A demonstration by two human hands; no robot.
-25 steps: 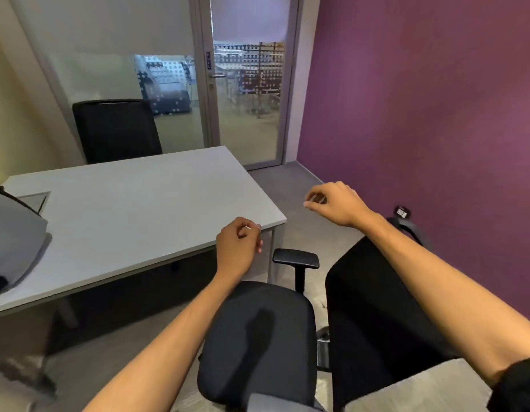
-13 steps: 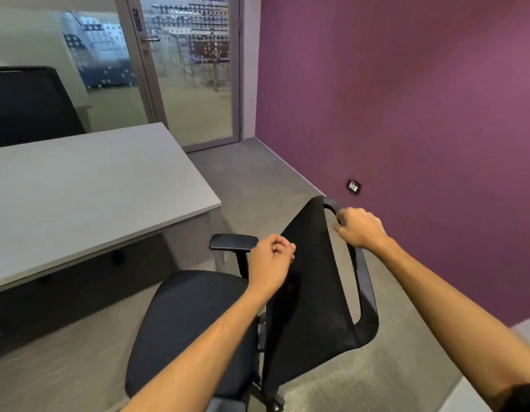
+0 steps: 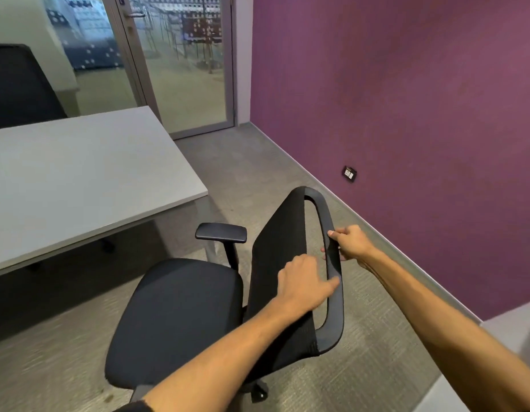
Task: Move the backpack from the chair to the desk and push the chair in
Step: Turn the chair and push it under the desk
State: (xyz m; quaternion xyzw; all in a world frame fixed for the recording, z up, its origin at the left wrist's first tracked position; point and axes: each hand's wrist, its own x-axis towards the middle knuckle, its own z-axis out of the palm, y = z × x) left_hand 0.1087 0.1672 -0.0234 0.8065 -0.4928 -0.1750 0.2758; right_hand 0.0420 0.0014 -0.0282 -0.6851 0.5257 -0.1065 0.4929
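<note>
A black office chair (image 3: 180, 316) with a mesh back stands on the carpet, just off the near right corner of the grey desk (image 3: 79, 173). Its seat holds nothing. My right hand (image 3: 348, 243) is wrapped around the grey top rail of the backrest (image 3: 335, 292). My left hand (image 3: 302, 282) lies on the mesh back with its fingers against the same rail, just below the right hand. The backpack is out of view.
A second black chair (image 3: 20, 87) stands behind the desk at the far left. A glass door (image 3: 183, 63) closes the far side. The purple wall (image 3: 406, 114) with a socket (image 3: 349, 173) runs along the right. Grey carpet lies around the chair.
The view swung right, so the backpack on the desk's left end left the frame. Both hands came down from the air onto the chair's backrest rail.
</note>
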